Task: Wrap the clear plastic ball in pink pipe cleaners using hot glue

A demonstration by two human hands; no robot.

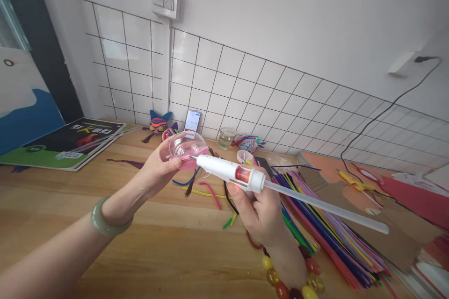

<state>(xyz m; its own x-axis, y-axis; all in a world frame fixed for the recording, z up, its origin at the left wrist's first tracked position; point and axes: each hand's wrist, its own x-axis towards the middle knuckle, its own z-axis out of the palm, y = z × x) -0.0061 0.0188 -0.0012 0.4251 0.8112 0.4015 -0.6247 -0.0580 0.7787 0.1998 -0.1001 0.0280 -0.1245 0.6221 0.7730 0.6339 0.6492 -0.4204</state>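
My left hand (159,170) grips a clear plastic dome (187,142) by its side, above the table. Pink strips, which look like pipe cleaners (190,161), line the dome's lower part. In my right hand (259,212) is a white hot glue gun (224,170), its metal nozzle against or very near the pink strips; I cannot tell if it touches. A long translucent glue stick (326,205) sticks out of the gun's back. Loose pipe cleaner pieces (211,195) lie below the gun.
Right of my right hand lies a large bundle of coloured pipe cleaners (326,229). Against the wall stand two woven figures, a phone (192,123), a glass jar (227,138) and a striped fish shape (249,142). A large book (70,142) is at left; a yellow tool (352,181) with cord lies right.
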